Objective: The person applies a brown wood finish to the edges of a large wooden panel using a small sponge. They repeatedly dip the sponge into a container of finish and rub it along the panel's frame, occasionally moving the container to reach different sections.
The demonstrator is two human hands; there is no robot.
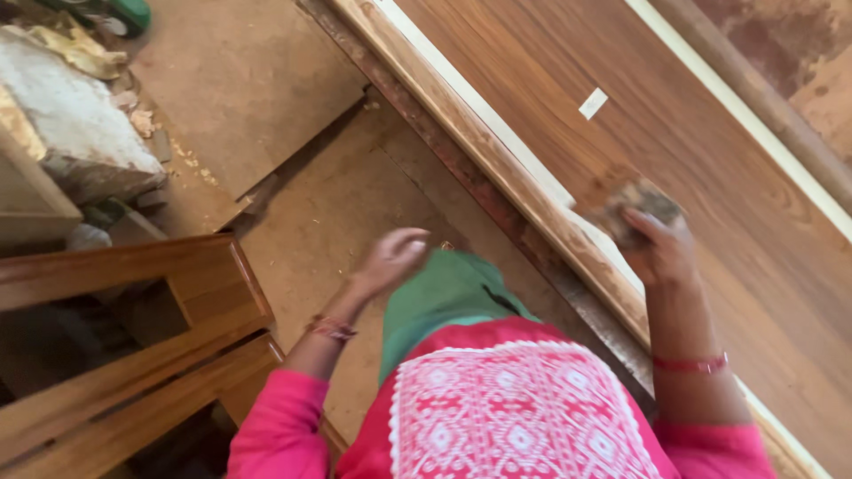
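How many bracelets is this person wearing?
2: one on the left wrist above the floor, one red band on the right wrist over the wooden panel. Sleeves may hide more.

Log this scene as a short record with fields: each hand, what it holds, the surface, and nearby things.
right hand: fingers closed on a brownish pad, pressed on the panel
left hand: empty, loosely curled, held in the air over the floor
panel: large brown wood-grain board with pale edge strip
floor: dusty boards
nearby: wooden frame at the person's left

Left hand (390,259) motion-blurred, fingers indistinct; wood panel (710,168) cut off by frame edges
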